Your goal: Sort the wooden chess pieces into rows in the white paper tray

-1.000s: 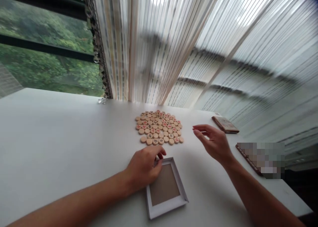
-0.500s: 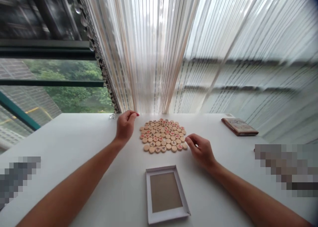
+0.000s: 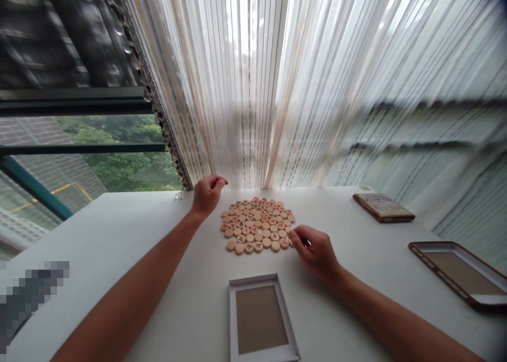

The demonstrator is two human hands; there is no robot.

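A broad cluster of round wooden Chinese chess pieces (image 3: 253, 225) lies flat on the white table. Some show red or black characters; others are plain side up. At the cluster's far left edge, my left hand (image 3: 208, 194) is held with its fingers curled closed, and no piece shows in it. Beside the near right edge rests my right hand (image 3: 315, 248), its thumb and forefinger bent together against the outermost pieces and partly covering one. A small gap shows between those fingers, with nothing visible inside. Nearer to me sits an open shallow white box (image 3: 233, 322) with a brown bottom.
A brown-edged flat box (image 3: 383, 206) with a printed top lies at the far right. Closer on the right is a brown-rimmed tray-like lid (image 3: 435, 269). Sheer string curtains (image 3: 253, 114) hang behind the table's (image 3: 190, 304) far edge. A blurred-out item (image 3: 31, 298) is at left.
The view has tilted slightly, so the table sits lower. My right hand has closed in a little on the cluster's near right edge. My left hand stays by the far left edge.
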